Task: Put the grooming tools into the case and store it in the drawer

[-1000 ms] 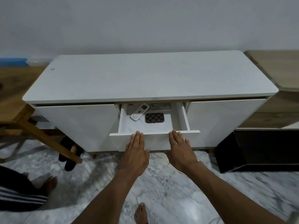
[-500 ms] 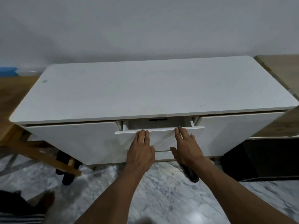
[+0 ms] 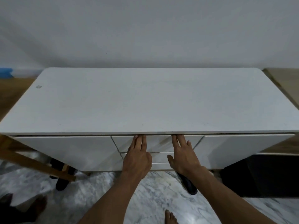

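My left hand (image 3: pixel 137 156) and right hand (image 3: pixel 183 155) lie flat on the drawer (image 3: pixel 159 143), fingers straight and close together, holding nothing, tips touching its top edge under the cabinet top (image 3: pixel 145 101). The drawer front sits flush with the one door on each side of it, so I judge this the closing push. The case is out of sight, presumably inside. Next I need only lift both palms off. Two hands, one drawer under them, another below.

One head cam, close above, looked fwd and down over the white cabinet (image 3: pixel 145 101) to the floor (image 3: pixel 153 191).
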